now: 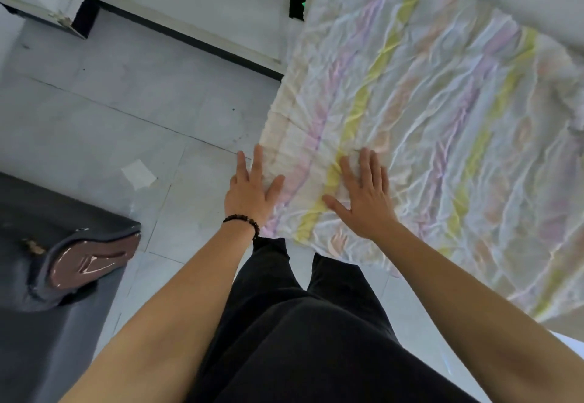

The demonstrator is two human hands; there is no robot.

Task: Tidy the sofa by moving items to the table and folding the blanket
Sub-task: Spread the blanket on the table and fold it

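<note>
Crinkled pastel-striped fabric blanket [426, 112] lies spread out, my left hand [251, 194] on its near left edge and right hand [363, 195] just inside that edge, both pressed flat, grip released, so I judge smoothing underway and most folding left.
</note>
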